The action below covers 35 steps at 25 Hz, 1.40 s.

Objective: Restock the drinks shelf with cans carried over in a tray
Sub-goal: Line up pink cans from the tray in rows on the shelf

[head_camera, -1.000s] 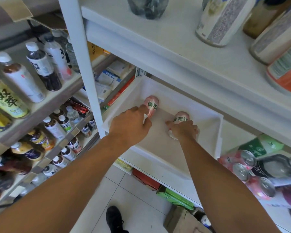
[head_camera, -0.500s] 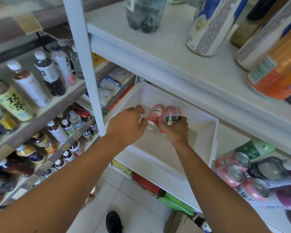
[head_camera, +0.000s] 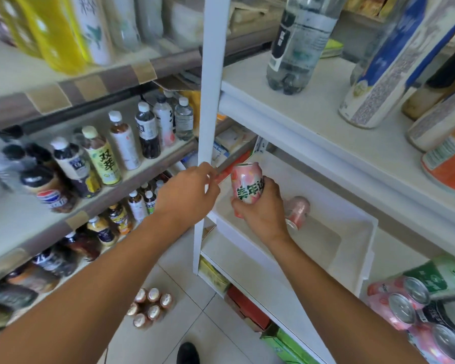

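Here, at centre frame, holds a pink can (head_camera: 247, 183) upright in the right hand (head_camera: 263, 214) — grip closed round the lower half, fingers and thumb wrapped over the label, top rim clear. Raised just above the floor of the white tray (head_camera: 352, 232), which sits on a shelf at middle right. Just left of it, hovers the left hand (head_camera: 187, 195) in front of the white post (head_camera: 208, 127); grip loosely curled, nothing visible in it.

Risks from here, as a judgement. Could slip: held low on a smooth round body, so a quick swing toward the stocked cans (head_camera: 402, 308) at lower right might tip it out of the grip. Could clip the tray wall or the shelf edge above on the way across, denting the can. Could also knock the second pink can (head_camera: 298, 210), lying on its side in the tray just behind the right hand, and set it rolling. Could topple the packed group at lower right if set down too hard against it.

Looks of the can: slim, pale pink with peach-like blotches, bold green characters across the middle, pale metal rim at the top — no dents visible on the side shown.
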Available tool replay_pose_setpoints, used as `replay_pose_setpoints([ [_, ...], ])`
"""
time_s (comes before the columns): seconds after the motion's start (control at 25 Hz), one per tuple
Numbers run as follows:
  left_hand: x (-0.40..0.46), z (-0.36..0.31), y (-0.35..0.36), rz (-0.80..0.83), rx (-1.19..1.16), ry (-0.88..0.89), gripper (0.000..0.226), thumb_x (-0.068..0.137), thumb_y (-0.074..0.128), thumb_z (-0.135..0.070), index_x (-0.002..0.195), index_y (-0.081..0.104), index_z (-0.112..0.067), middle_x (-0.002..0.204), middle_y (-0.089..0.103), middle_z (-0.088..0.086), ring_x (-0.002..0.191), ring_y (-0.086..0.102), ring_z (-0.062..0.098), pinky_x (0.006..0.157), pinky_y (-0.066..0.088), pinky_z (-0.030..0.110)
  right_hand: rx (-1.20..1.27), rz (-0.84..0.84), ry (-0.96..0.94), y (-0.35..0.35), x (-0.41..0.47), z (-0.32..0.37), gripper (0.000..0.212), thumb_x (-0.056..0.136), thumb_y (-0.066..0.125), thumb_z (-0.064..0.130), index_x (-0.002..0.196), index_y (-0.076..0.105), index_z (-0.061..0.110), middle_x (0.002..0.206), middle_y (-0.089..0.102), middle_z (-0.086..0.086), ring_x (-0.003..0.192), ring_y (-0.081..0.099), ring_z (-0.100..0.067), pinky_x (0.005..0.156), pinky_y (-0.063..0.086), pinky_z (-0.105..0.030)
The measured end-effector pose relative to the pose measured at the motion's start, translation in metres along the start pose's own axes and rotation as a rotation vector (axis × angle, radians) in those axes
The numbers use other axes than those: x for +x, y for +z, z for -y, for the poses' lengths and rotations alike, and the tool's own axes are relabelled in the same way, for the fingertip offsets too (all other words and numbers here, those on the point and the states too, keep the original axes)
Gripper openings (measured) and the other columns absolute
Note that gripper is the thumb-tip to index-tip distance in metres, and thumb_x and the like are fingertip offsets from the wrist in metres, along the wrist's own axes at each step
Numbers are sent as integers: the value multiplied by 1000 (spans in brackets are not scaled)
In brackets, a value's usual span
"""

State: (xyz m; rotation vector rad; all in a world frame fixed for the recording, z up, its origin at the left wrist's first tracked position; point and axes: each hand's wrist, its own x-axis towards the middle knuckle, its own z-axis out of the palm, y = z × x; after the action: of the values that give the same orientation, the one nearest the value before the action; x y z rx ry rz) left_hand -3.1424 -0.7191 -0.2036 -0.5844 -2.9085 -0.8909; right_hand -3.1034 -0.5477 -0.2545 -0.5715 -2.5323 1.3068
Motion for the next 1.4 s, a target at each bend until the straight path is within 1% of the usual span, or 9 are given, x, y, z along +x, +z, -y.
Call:
replay_pose_setpoints([
  [0.08,-9,13,-14,-46,11,-44,28,95,44,-34,118,57,-25,107,66,-5,96,63,24,72,52,37,37,15,-66,13,-14,14,77,61,85,33,128,48,21,112,51,3,99,59,-12,81,56,-28],
  [0.24,-30,51,-49,-165,57,-129,25,94,45,-33,114,57,-24,102,65,1,88,62,28,70,53,39,80,85,-167,50,-27,52,78,59,81,45,127,46,27,112,59,4,99,62,-12,79,58,-37],
  [0.44,-63,104,-109,-315,132,-243,26,95,47,-32,115,58,-19,105,66,5,87,62,30,67,49,37,101,201,-344,99,-44,129,74,61,80,44,124,44,28,111,57,4,99,61,-13,81,56,-37],
  [0.72,-144,177,-226,-555,220,-419,27,93,48,-34,114,58,-22,107,66,2,91,64,32,72,54,44,160,302,-599,186,-112,261,72,66,84,39,124,46,21,109,55,6,101,58,-12,81,52,-29],
  [0.92,-206,222,-301,-680,243,-468,23,92,49,-35,111,58,-24,102,67,1,88,64,31,70,54,45,212,347,-706,240,-175,344,73,67,84,45,125,46,21,112,55,6,98,55,-8,73,46,-18],
  [1.04,-245,250,-336,-725,244,-529,26,92,50,-34,114,58,-25,105,66,-4,92,63,25,74,53,42,259,381,-758,271,-214,381,74,67,84,42,127,46,21,117,57,4,103,58,-12,79,50,-27],
  [1.2,-294,279,-368,-773,261,-567,25,93,50,-35,115,58,-25,104,66,-6,94,63,19,74,52,38,290,410,-784,308,-259,414,69,68,83,40,124,48,20,114,59,3,100,60,-11,76,49,-24],
  [1.32,-328,301,-389,-769,264,-620,27,93,48,-37,116,57,-27,105,64,-8,94,62,18,73,51,37,280,442,-809,328,-293,437,67,70,83,41,123,47,20,110,56,9,91,55,-5,75,49,-26],
  [1.4,-345,313,-399,-766,283,-633,28,93,49,-38,117,57,-27,105,64,-8,94,61,18,71,50,35,286,443,-821,343,-311,452,68,69,84,42,122,48,20,111,56,8,93,57,-8,77,50,-30],
])
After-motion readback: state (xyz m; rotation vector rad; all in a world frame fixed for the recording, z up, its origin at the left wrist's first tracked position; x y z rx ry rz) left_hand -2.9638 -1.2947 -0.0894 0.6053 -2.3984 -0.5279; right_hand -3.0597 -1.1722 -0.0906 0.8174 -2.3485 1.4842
